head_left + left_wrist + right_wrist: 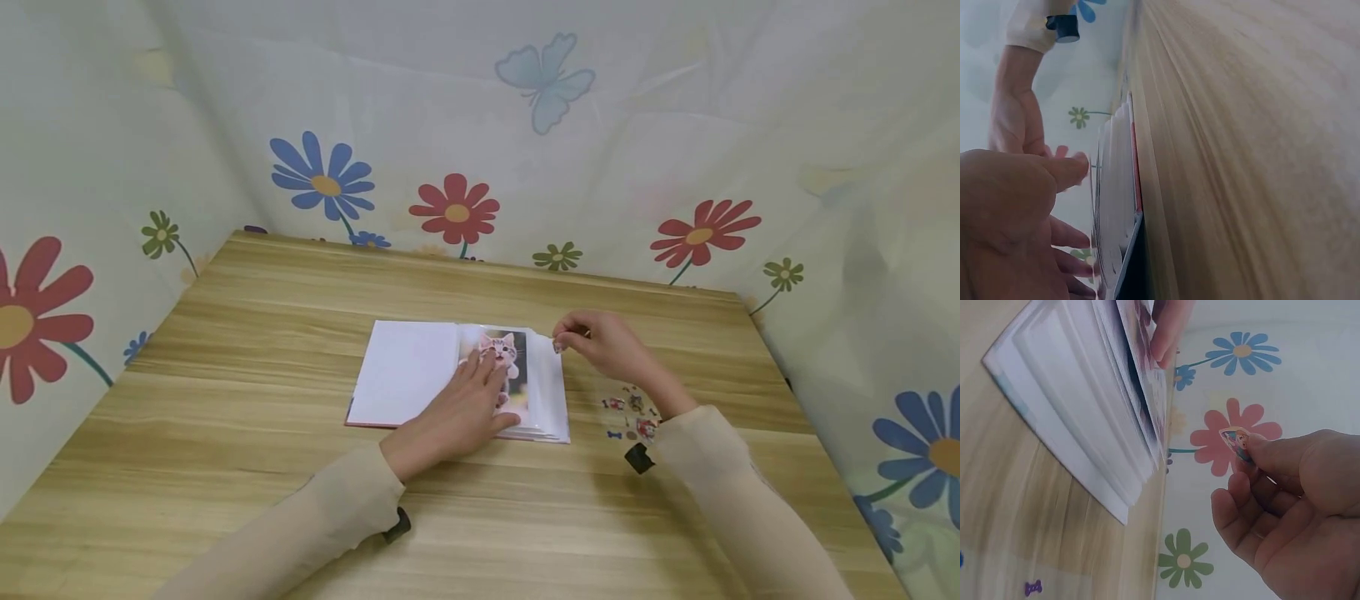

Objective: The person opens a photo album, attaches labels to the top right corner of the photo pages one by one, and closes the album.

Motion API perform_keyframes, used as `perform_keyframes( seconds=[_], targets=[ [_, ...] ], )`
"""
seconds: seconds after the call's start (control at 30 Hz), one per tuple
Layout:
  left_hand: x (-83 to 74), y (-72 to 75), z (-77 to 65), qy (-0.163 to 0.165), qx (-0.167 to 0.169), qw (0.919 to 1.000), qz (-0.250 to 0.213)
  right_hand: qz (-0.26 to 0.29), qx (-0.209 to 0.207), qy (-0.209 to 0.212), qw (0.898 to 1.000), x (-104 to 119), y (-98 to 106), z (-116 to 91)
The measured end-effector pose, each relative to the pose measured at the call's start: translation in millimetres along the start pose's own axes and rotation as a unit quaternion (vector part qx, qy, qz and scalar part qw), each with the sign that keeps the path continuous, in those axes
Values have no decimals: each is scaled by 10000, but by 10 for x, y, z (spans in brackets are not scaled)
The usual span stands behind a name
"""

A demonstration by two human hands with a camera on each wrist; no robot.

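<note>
An open photo album (pixel 403 371) lies on the wooden table, its left side a blank white cover page. On its right page is a kitten photo (pixel 517 392). My left hand (pixel 467 398) rests flat on that photo with the fingers spread, covering part of it. Just off the album's upper right edge, my right hand (pixel 603 343) pinches a small colourful sticker (pixel 1236 442) between thumb and index finger. In the right wrist view the sticker shows a cartoon figure, held up in the air beside the album's stacked pages (pixel 1085 394).
A clear sheet of small stickers (pixel 636 403), with bones and cartoon figures, lies on the table (pixel 225 350) right of the album, below my right forearm. A flower-printed white curtain (pixel 420 100) surrounds the table at the back and sides.
</note>
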State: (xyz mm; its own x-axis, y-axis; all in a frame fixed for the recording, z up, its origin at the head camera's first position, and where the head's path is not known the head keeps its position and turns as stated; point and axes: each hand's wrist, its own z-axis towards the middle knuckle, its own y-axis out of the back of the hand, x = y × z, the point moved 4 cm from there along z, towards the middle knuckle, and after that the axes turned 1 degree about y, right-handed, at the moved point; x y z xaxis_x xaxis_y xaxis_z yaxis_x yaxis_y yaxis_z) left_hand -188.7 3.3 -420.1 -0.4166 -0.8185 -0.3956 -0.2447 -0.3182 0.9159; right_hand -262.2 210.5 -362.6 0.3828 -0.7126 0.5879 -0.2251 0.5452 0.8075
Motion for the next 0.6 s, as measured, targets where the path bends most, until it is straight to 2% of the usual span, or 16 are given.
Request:
perform_keyframes(
  seconds=[0.1,0.33,0.6],
  targets=[
    [0,-24,-1,-20,99,9999,106,15,113,19,9999,16,-38,70],
    [-8,-29,-22,-170,163,9992,311,67,497,389,9980,57,-150,284],
    [-41,-38,-20,-289,88,9976,618,118,937,285,9951,33,-269,532]
  ],
)
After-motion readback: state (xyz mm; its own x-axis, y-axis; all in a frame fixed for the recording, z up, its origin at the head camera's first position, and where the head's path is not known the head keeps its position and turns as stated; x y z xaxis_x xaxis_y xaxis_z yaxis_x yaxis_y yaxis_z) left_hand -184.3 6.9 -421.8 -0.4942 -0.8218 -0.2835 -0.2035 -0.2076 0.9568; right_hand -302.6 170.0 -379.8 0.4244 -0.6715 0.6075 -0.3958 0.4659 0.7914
